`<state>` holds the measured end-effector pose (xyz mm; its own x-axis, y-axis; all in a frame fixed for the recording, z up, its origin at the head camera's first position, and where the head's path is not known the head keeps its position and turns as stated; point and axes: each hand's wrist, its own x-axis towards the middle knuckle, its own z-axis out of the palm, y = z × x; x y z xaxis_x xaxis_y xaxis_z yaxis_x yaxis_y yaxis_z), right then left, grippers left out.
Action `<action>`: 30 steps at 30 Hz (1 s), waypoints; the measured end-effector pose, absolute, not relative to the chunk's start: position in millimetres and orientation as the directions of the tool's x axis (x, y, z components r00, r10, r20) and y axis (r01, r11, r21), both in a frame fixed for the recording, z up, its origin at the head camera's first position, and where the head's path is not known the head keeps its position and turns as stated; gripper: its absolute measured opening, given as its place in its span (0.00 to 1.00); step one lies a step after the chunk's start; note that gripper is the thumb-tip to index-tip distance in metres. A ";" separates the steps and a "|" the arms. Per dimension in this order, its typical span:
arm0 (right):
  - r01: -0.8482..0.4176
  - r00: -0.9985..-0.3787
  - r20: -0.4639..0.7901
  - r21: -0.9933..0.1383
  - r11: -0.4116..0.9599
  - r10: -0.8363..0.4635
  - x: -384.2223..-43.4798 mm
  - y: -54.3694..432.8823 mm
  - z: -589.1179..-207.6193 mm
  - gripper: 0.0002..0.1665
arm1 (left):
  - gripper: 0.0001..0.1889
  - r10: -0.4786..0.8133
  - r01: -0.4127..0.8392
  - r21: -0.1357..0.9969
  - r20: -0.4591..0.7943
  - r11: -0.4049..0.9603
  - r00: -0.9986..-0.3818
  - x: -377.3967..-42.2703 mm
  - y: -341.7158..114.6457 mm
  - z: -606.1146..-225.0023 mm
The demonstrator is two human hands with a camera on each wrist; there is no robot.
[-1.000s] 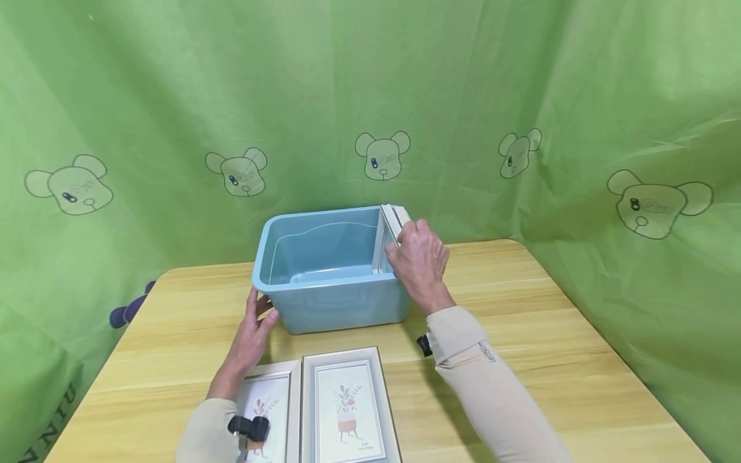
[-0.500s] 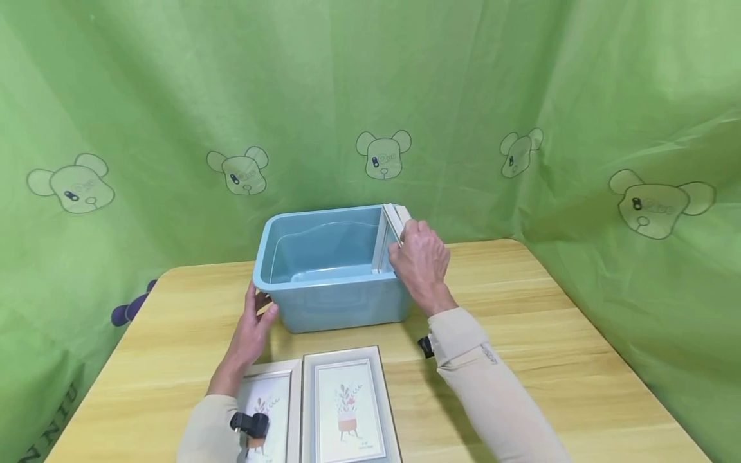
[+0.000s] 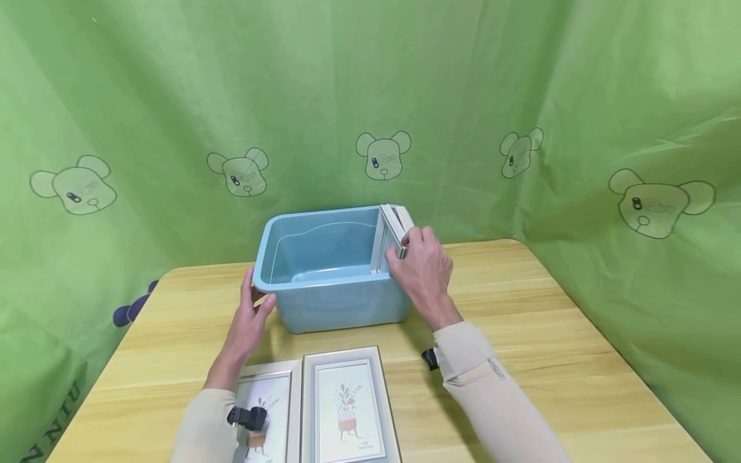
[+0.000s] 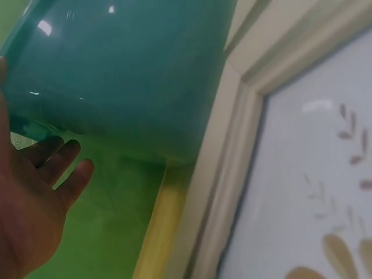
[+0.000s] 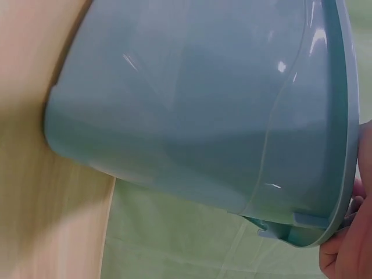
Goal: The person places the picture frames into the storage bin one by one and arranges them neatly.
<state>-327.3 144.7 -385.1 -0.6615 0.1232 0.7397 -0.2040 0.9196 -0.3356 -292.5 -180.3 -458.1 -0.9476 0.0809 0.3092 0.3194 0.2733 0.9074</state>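
A light blue plastic bin (image 3: 341, 305) stands on the table. Upright inside its right end are white picture frames (image 3: 393, 222), leaning against the end wall. My right hand (image 3: 425, 267) is over that end, thumb and fingers pinching the near top corner of a picture frame. In the right wrist view only part of the hand (image 5: 351, 244) shows at the bin's rim; the frame is hidden there. My left hand (image 3: 249, 325) is at the bin's left end below the rim, thumb and fingers spread apart. The left wrist view shows its fingers (image 4: 75, 177) loosely bent beside the bin's wall.
Two more picture frames with plant prints, a left one (image 3: 269, 405) partly under the left forearm and a right one (image 3: 347, 411), lie flat at the table's near edge. Behind the wooden table (image 3: 538, 334) hangs a green curtain (image 3: 451, 83) with bear-head prints.
My right hand has drawn back slightly toward me along the picture frame, its fingers uncurling a little. My left hand has risen slightly along the bin's left end.
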 end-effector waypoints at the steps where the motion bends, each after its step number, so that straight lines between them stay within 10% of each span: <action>1: -0.223 -0.646 0.754 -0.332 0.916 0.116 -325.4 144.9 -386.7 0.13 | 0.39 0.081 0.316 0.909 0.306 0.273 -0.949 -293.0 -179.8 -457.3; 15: -0.528 -0.494 0.863 -0.198 0.826 -0.109 -293.6 143.7 -408.7 0.04 | 0.44 0.053 0.279 0.927 0.275 0.250 -0.960 -295.2 -174.9 -446.7; 30: -0.639 -0.656 0.650 -0.209 0.740 -0.384 -275.0 138.3 -441.9 0.11 | 0.41 0.020 0.302 0.925 0.305 0.230 -0.952 -297.2 -169.9 -453.5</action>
